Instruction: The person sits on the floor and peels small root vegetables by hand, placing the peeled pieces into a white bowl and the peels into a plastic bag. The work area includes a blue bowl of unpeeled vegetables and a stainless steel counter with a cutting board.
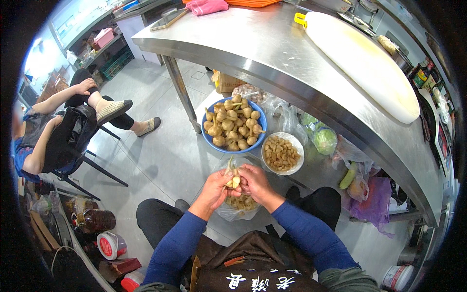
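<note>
Between my two hands is a partly opened garlic bulb (233, 179), its pale cloves showing and its stem pointing away from me. My left hand (218, 187) grips it from the left. My right hand (256, 183) has its fingers at the bulb's right side. Directly below hangs or stands a clear plastic bag (239, 215) with garlic skins (241, 202) in it. Beyond my hands a blue basin (206, 140) is heaped with whole garlic bulbs (230, 124). To its right, a white bowl (300, 166) holds many loose cloves (280, 153).
A stainless steel table (255, 40) curves across the far and right side, bearing a white cutting board (361, 62), a phone (169, 19) and a pink cloth (207, 6). Bagged vegetables (323, 138) lie beneath. At left, a person (54, 135) sits on a chair; bottles and tubs (111, 245) stand lower left.
</note>
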A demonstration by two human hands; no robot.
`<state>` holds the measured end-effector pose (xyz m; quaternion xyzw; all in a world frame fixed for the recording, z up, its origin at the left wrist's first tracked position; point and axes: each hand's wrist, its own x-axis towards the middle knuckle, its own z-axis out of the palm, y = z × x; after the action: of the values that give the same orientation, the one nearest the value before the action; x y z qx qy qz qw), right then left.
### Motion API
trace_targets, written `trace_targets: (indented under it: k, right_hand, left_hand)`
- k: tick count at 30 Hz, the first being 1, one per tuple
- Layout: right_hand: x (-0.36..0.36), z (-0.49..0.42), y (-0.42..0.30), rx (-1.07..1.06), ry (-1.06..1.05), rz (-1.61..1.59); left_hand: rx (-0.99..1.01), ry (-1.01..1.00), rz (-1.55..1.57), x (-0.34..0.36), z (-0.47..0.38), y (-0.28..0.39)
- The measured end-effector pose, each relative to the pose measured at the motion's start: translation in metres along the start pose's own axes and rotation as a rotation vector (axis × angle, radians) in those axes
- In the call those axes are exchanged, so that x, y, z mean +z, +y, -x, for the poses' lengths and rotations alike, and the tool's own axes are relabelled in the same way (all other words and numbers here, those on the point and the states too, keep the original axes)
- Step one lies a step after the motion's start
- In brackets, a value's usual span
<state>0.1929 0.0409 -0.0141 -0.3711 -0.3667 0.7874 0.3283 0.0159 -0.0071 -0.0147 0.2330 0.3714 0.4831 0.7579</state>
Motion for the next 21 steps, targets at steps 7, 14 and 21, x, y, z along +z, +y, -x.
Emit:
trace_targets:
  k: [7, 14, 21]
  right_hand:
    - [-0.007, -0.011, 0.016, -0.367, 0.311, 0.529]
    - [0.001, -0.007, 0.007, -0.373, 0.219, 0.764]
    - [-0.015, -0.004, 0.010, -0.045, 0.146, -0.022]
  left_hand:
    - [0.063, 0.115, -0.080, 0.002, -0.002, 0.000]
    - [0.051, 0.156, -0.165, 0.000, -0.002, -0.005]
    - [0.163, 0.262, -0.161, 0.002, -0.003, -0.002]
